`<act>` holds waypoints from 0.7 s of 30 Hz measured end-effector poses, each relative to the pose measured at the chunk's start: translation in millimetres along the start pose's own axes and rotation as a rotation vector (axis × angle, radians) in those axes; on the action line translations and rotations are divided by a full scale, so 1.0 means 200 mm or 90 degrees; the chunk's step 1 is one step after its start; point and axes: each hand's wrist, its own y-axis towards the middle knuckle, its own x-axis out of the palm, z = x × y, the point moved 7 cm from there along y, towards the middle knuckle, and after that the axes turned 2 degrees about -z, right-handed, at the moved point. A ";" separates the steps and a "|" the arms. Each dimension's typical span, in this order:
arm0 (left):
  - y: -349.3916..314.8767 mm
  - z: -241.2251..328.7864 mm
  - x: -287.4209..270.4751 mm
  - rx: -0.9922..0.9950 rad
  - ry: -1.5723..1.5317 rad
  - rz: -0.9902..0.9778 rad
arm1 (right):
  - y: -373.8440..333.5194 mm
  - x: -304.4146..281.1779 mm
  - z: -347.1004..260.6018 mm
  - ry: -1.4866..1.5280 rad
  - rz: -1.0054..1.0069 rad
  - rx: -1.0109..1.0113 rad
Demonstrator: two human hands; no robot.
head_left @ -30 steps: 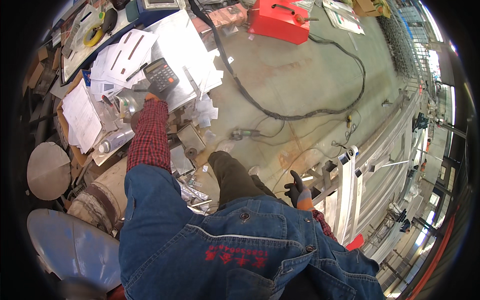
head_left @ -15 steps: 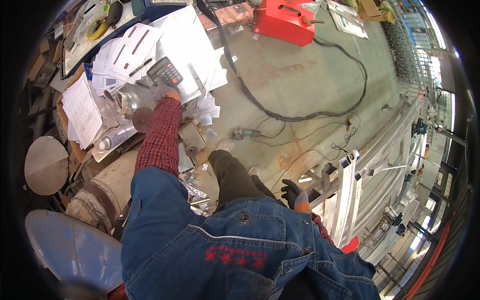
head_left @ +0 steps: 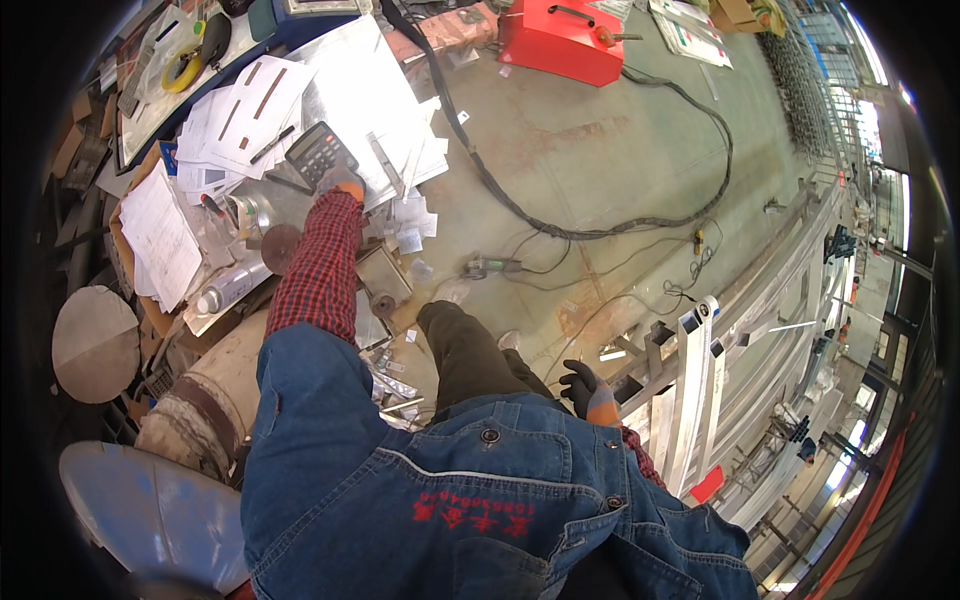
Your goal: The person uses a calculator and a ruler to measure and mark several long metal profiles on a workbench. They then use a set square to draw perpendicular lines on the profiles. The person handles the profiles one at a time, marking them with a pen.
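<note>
My left hand (head_left: 338, 182), in a grey glove with an orange cuff, is at the lower edge of a dark calculator (head_left: 318, 152), covering some of its keys. Its fingers are too small and blurred to tell their pose. Beneath and around the calculator lie a bright metal sheet (head_left: 350, 75) and printed papers (head_left: 245, 110). A pen (head_left: 272, 145) rests just left of the calculator, and a flat metal strip (head_left: 384, 163) to its right. My right hand (head_left: 588, 390), in a black and orange glove, hangs at my side with fingers apart, holding nothing, beside metal profiles (head_left: 690, 390).
A spray can (head_left: 235, 283) and a stack of sheets (head_left: 160, 235) lie nearer on the left. A yellow tape roll (head_left: 182, 72) sits farther back. On the floor are a red box (head_left: 560, 40), a thick black cable (head_left: 600, 237) and an angle grinder (head_left: 490, 265).
My left hand has shifted slightly right along the calculator's lower edge and now covers its lower right keys. The view has turned a little; my right hand stays where it was.
</note>
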 end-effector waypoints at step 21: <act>0.20 0.27 0.38 0.201 0.009 0.128 | -0.11 -0.04 -0.22 -0.361 0.056 -0.144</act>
